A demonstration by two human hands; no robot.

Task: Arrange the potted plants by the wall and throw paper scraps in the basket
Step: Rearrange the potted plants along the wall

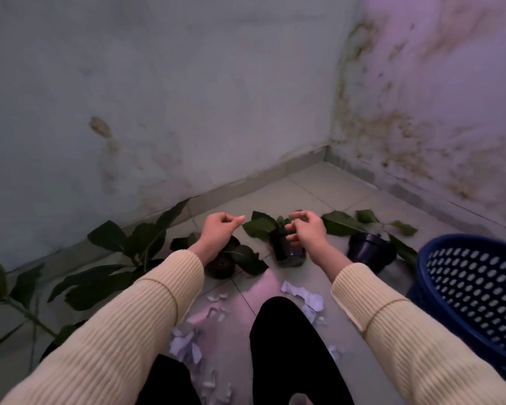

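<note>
Potted plants are seen ranged on the tiled floor (319,188) short of the stained wall (158,97), with a small black pot (287,251) at the centre. That pot's rim is grasped by the fingers of the right hand (306,230); the left hand (219,228) is held loosely clenched above a neighbouring pot (221,266), gripping nothing. Paper scraps (303,298) are scattered nearer the person than the pots, and a blue basket (473,290) is set right of them.
</note>
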